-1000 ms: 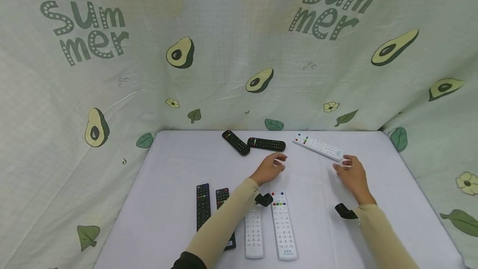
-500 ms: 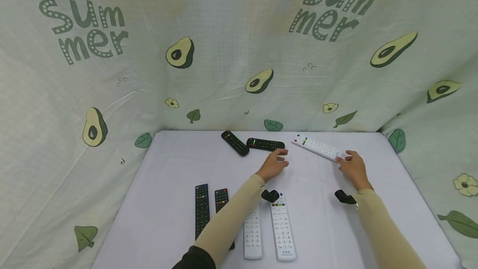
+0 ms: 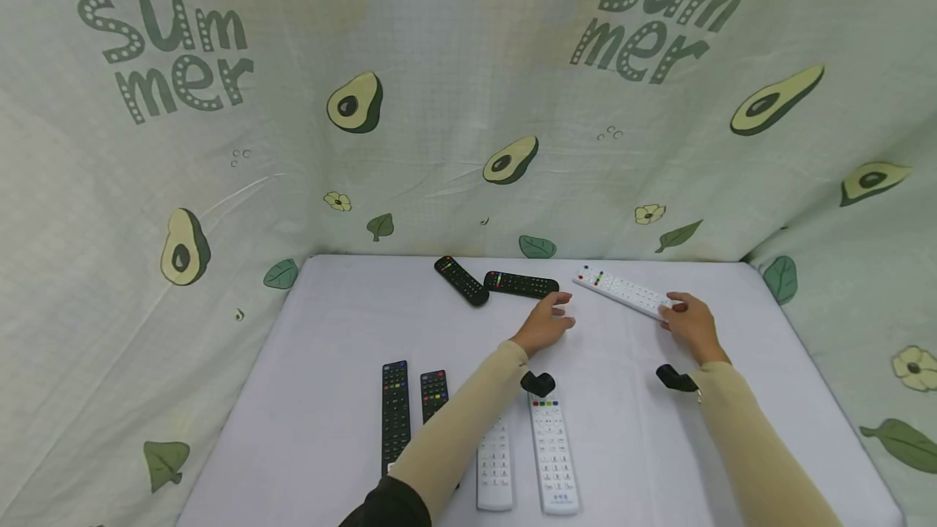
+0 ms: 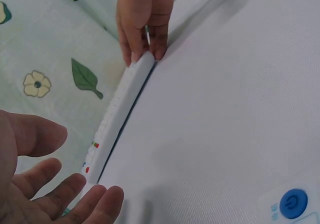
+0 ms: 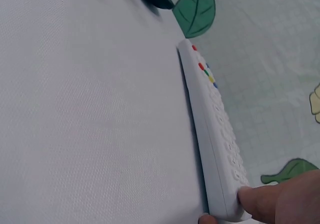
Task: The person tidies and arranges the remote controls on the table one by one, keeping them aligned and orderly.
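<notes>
At the back right of the table, my right hand (image 3: 691,328) pinches the near end of a white remote control (image 3: 622,289) between thumb and fingers. The right wrist view shows the thumb on top of that end of the remote (image 5: 210,134), with a fingertip low at its side. The remote lies slanted, its coloured buttons toward the back. My left hand (image 3: 545,324) holds nothing, its fingers spread and relaxed beside the right end of a black remote (image 3: 516,283). In the left wrist view, the left fingers (image 4: 70,189) overlap the far end of the white remote.
A second black remote (image 3: 461,280) lies at the back, slanted. Nearer me, two black remotes (image 3: 396,417) (image 3: 434,393) and two white remotes (image 3: 494,466) (image 3: 554,454) lie in a row, partly under my left forearm. A printed cloth (image 3: 432,210) hangs behind the white table (image 3: 322,332).
My right hand has moved in and taken hold of the white remote's near end. The left hand has shifted slightly right and forward, still holding nothing.
</notes>
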Demonstrator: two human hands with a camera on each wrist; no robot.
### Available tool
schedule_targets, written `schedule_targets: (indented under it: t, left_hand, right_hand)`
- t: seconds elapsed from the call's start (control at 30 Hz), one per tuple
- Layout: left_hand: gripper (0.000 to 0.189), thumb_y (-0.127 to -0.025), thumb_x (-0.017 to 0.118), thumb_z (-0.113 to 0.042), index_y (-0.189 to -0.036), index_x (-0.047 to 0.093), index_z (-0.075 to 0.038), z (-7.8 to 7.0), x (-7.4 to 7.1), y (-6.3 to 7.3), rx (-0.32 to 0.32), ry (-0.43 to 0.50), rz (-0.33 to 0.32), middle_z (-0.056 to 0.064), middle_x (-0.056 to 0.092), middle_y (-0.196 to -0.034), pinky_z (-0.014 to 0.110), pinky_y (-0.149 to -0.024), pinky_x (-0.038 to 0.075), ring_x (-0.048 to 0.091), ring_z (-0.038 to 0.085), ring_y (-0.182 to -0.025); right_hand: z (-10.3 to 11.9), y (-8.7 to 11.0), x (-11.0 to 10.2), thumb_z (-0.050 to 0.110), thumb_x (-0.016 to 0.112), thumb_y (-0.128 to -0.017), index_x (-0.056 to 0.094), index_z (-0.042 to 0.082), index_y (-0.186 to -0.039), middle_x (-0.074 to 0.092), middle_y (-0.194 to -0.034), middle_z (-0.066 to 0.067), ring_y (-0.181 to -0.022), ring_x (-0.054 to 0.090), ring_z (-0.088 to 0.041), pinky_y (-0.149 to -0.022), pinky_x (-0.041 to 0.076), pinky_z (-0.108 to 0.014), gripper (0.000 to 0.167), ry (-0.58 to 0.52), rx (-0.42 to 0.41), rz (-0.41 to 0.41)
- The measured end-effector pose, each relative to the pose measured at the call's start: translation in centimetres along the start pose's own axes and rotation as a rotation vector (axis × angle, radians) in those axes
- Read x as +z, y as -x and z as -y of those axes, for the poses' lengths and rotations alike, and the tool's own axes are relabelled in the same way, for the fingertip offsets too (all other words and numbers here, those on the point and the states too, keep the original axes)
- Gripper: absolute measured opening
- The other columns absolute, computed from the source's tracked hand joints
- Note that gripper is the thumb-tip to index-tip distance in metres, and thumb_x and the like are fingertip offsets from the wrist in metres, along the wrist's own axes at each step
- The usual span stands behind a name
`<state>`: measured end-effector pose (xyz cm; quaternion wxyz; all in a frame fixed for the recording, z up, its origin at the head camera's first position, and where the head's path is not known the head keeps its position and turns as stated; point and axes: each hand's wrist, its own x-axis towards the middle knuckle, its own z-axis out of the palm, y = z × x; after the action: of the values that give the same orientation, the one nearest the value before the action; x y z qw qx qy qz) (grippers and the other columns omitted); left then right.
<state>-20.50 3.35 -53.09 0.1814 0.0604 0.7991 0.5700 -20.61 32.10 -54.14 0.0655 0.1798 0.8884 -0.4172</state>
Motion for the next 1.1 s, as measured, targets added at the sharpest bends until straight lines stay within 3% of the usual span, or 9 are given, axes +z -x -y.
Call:
schedule_targets:
  t: [0.47, 1.1]
  left_hand:
    - [0.051, -0.106, 0.063, -0.015, -0.155, 0.049, -0.015, -0.4, 0.6, -0.3, -0.021, 0.007, 0.010, 0.006, 0.050, -0.159, 0.045, -0.115, 0.048, 0.053, 0.026, -0.141]
    - [0.064, -0.105, 0.063, -0.022, -0.163, 0.036, -0.018, -1.2, 1.6, -1.4, -0.103, 0.007, 0.005, 0.008, 0.037, -0.169, 0.050, -0.124, 0.037, 0.043, 0.029, -0.151]
  right_hand:
    - [-0.4, -0.2, -0.6, 0.008, 0.058, -0.104, 0.045, -0.017, -0.148, 0.047, -0.136, -0.040, -0.096, 0.068, -0.030, -0.067, 0.057, -0.016, 0.052, -0.016, -0.042, 0.012]
    - [-0.8, 0.1, -1.7, 0.000, 0.060, -0.102, 0.043, -0.018, -0.149, 0.045, -0.138, -0.043, -0.116, 0.057, -0.042, -0.071, 0.057, -0.014, 0.053, -0.053, -0.090, 0.096]
